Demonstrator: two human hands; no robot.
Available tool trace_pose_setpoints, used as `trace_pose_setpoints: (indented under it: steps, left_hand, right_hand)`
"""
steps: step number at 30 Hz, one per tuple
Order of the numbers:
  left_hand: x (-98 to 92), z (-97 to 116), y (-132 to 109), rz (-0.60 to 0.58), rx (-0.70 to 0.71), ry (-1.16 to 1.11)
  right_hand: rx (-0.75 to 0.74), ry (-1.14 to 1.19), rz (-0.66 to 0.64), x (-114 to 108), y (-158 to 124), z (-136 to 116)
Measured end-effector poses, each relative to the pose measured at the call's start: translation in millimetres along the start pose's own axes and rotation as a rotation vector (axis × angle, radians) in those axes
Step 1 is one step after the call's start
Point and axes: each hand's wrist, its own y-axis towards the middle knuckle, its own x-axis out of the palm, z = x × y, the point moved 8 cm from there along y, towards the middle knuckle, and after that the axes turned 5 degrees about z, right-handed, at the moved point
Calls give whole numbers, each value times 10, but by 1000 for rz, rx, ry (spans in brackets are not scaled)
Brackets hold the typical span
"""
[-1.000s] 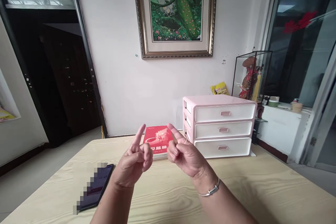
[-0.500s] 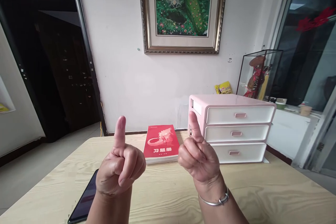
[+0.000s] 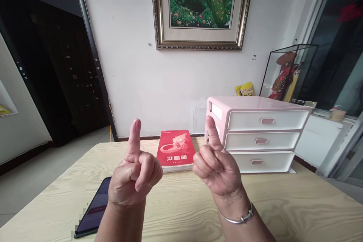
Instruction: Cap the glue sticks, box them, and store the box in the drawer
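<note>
My left hand [image 3: 135,176] is raised over the wooden table [image 3: 172,204], index finger pointing up and the other fingers curled closed. A dark phone [image 3: 93,208] lies beside and partly behind my left wrist. My right hand [image 3: 217,168] makes the same shape, with one finger up and the rest folded in; a silver bracelet [image 3: 238,220] circles its wrist. Neither hand holds anything. Behind and between them lies a red book [image 3: 176,147] with white lettering. The right hand overlaps the left side of a pink and white drawer box [image 3: 262,121] standing behind it.
A framed peacock picture [image 3: 200,43] hangs on the white wall. Behind the drawer box are a yellow packet [image 3: 245,89] and a glass case [image 3: 286,72] with a figure inside. A dark doorway [image 3: 53,72] stands at the left.
The view has tilted down and turned slightly left, so wall, book and drawer box sit higher in the picture. Both hands keep the same pose, with fingers still raised.
</note>
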Motion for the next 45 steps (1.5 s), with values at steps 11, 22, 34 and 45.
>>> trace_pose_setpoints:
  steps: [11, 22, 34, 45]
  left_hand:
    - [14, -93, 10, 17, -35, -2]
    - [49, -123, 9, 1, -42, 19]
    - [16, -112, 20, 21, -37, 47]
    - [-7, -153, 20, 21, -53, 38]
  right_hand:
    - [7, -6, 26, -91, 51, -26]
    - [-10, -23, 25, -98, 36, -63]
    - [-3, -56, 51, -138, 61, -6]
    - [-19, -10, 27, -128, 60, -47]
